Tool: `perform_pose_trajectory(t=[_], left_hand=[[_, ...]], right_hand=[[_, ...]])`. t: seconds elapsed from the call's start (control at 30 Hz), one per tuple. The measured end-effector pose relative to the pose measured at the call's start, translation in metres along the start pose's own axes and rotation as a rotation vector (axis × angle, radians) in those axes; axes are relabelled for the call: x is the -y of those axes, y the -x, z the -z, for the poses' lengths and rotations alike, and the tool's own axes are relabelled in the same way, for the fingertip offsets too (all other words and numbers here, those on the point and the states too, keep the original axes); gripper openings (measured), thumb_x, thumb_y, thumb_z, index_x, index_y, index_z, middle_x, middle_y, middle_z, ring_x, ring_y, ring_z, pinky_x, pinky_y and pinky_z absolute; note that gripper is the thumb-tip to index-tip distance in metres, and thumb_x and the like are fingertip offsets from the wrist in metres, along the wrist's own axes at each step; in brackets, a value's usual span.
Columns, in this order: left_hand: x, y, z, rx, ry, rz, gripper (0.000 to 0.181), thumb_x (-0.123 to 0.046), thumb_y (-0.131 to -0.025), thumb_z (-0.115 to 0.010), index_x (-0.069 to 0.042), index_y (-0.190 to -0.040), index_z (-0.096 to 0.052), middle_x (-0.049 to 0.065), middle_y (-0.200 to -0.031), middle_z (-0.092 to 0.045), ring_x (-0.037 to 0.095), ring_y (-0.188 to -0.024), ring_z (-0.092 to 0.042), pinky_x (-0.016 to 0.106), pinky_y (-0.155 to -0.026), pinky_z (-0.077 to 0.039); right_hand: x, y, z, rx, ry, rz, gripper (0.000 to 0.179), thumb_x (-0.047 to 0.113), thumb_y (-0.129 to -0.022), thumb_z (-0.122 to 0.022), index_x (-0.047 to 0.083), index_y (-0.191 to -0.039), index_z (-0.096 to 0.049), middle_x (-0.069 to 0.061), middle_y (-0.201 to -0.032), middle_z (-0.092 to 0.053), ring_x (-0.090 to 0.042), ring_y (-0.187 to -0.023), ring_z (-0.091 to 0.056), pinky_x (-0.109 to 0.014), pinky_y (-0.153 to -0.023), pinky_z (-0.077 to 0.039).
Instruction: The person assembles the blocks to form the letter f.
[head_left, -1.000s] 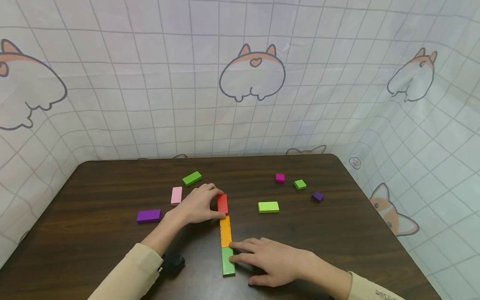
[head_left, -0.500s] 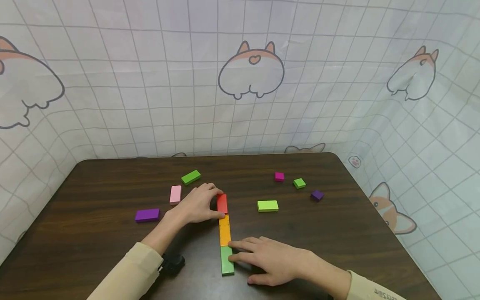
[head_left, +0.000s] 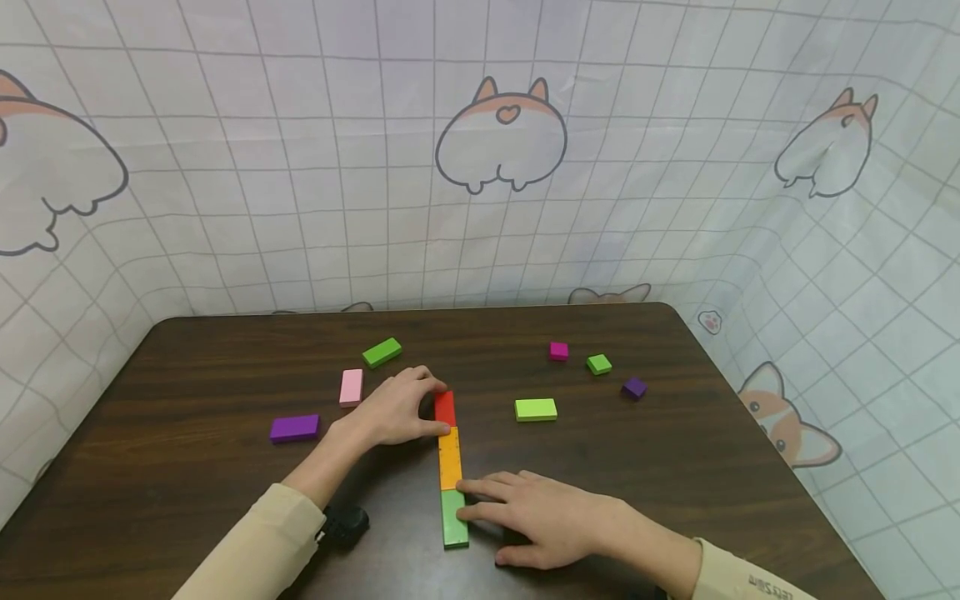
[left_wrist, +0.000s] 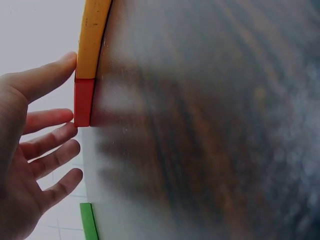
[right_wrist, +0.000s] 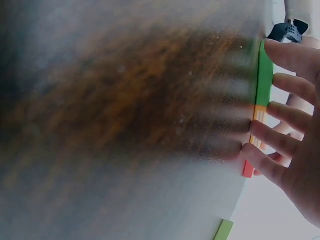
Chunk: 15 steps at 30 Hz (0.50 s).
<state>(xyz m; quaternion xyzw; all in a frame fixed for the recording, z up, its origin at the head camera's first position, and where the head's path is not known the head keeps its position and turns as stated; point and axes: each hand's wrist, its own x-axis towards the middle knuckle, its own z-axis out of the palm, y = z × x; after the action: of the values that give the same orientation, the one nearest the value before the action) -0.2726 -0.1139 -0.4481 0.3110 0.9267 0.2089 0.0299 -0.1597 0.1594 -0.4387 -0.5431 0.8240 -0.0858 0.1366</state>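
A red block (head_left: 445,408), an orange block (head_left: 449,460) and a green block (head_left: 453,523) lie end to end in a row on the table. My left hand (head_left: 400,408) spans the red block's left side. In the left wrist view the thumb touches the orange block (left_wrist: 91,37) near the joint, and the index and middle fingertips meet the red block (left_wrist: 84,102). From the right, my right hand (head_left: 551,517) touches the row near the orange-green joint with outstretched fingertips. Its thumb sits apart on the table in the head view.
Left of the row lie a purple block (head_left: 295,428), a pink block (head_left: 351,388) and a green block (head_left: 382,352). To the right are a lime block (head_left: 536,410), a magenta block (head_left: 558,352), a small green block (head_left: 599,364) and a dark purple block (head_left: 634,388).
The red block's near end, slightly raised before, now appears level with the orange block. Both hands stay nearly in place; the view shifts slightly.
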Motion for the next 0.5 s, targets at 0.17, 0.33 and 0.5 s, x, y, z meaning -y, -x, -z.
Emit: perform_pose_trajectory(t=[0.17,0.33,0.5], left_hand=[[-0.0013,0.0006,-0.0001,0.004,-0.008,-0.013,0.059,-0.043,-0.086,-0.083,-0.008,-0.131,-0.069,0.007,-0.117,-0.060,0.022,-0.098,-0.056,0.041,-0.089,-0.050],[-0.0012,-0.0002,-0.0003,0.013,-0.014,-0.015,0.059,-0.043,-0.086,-0.082,-0.007,-0.131,-0.069,0.008,-0.118,-0.059,0.023,-0.099,-0.056,0.041,-0.089,-0.051],[-0.0010,-0.0006,-0.0005,0.009,-0.018,-0.019,0.058,-0.044,-0.087,-0.081,-0.008,-0.132,-0.069,0.008,-0.119,-0.059,0.023,-0.099,-0.056,0.041,-0.090,-0.050]], right_hand=[[0.0001,0.0002,0.0003,-0.007,-0.001,0.004,0.061,0.040,-0.105,-0.058,0.026,-0.160,-0.036,0.000,-0.166,-0.028,-0.020,-0.145,-0.038,-0.047,-0.111,-0.041],[0.0001,-0.0001,-0.0001,-0.010,0.002,0.003,0.060,0.040,-0.105,-0.059,0.026,-0.159,-0.038,-0.001,-0.166,-0.029,-0.021,-0.146,-0.038,-0.048,-0.111,-0.040],[-0.0002,-0.0004,-0.0003,-0.008,0.004,0.000,0.059,0.040,-0.105,-0.059,0.025,-0.159,-0.039,-0.001,-0.166,-0.028,-0.022,-0.146,-0.037,-0.049,-0.112,-0.039]])
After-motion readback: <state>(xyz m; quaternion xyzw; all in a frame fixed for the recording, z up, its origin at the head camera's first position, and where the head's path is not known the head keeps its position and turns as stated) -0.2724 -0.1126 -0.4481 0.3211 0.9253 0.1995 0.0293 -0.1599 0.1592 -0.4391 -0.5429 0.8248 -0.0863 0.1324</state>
